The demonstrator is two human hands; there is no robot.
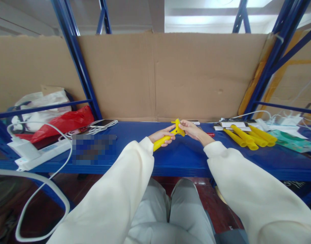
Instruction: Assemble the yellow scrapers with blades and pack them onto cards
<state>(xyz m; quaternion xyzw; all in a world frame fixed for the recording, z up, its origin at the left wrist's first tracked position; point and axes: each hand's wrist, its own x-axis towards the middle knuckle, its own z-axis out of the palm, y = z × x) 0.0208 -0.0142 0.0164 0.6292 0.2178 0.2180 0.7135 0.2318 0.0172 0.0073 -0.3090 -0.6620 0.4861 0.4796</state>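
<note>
A yellow plastic tool [161, 142] with a round handle and a wide, forked head is held above the blue shelf, tilted up to the right. My left hand [161, 136] is closed around the handle just below the head. The fingers of my right hand [190, 129] pinch the right side of the head. Whether a small part sits between those fingertips is hidden. Below my right wrist, a red object [210, 134] lies on the shelf, partly covered.
Several yellow tubes [246, 137] lie at the right beside a green packet [292, 140]. On the left are a white power strip [46, 154] with a looping cable, a phone [104, 123] and a red bag [66, 120]. A cardboard panel [155, 78] closes off the back.
</note>
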